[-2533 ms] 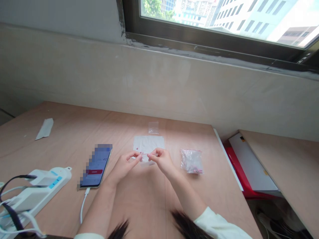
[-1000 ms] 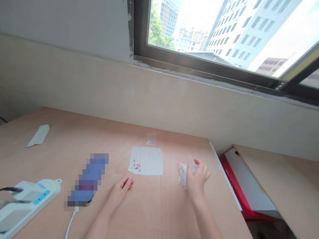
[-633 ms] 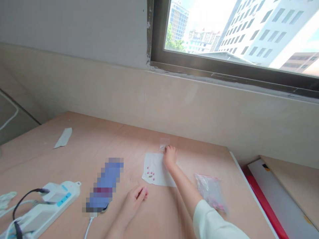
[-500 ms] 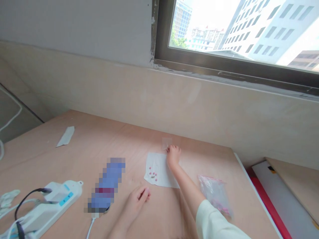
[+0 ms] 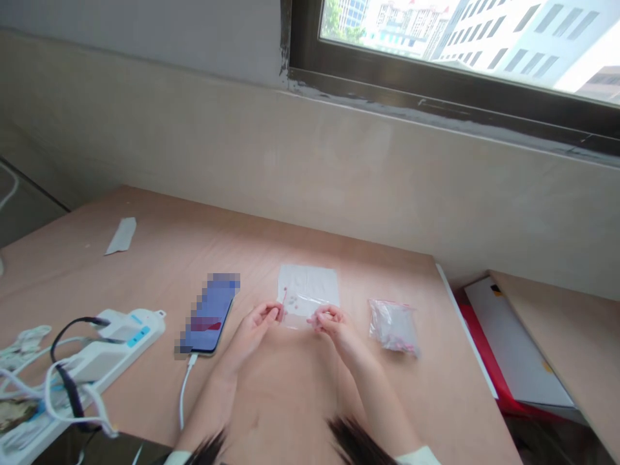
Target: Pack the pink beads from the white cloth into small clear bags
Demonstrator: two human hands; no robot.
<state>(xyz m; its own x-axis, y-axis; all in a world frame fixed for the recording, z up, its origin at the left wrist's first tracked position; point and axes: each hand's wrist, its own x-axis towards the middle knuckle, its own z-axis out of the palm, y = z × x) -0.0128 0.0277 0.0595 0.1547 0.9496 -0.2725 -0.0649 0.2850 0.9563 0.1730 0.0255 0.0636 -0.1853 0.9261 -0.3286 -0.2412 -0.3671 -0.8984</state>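
Plastic bag (image 5: 301, 311), small and clear, spans the gap between the two hands, above the near edge of a white sheet (image 5: 310, 276). Left hand (image 5: 260, 320): thumb and fingers closed on the bag's left end, beside a thin red line. Right hand (image 5: 335, 321): thumb and fingertips pinched on its right end; exact grip partly hidden by the fingers. Small pinkish pieces (image 5: 285, 289) on the left part of the sheet, some seen through the film; too small to identify.

To the right of the right hand, well apart: larger clear packet (image 5: 393, 327), reddish top edge, pink contents near the bottom. To the left of the left hand: phone (image 5: 208, 320), face up, white cable (image 5: 183, 394) at its near end. Screen pixelated, red bar discernible, text not legible. Further left: white power strip (image 5: 121, 349) with plugs and cords. Paper strip (image 5: 121, 236) near the far left of the wooden tabletop (image 5: 285, 400). Markings on either bag: cannot be read.
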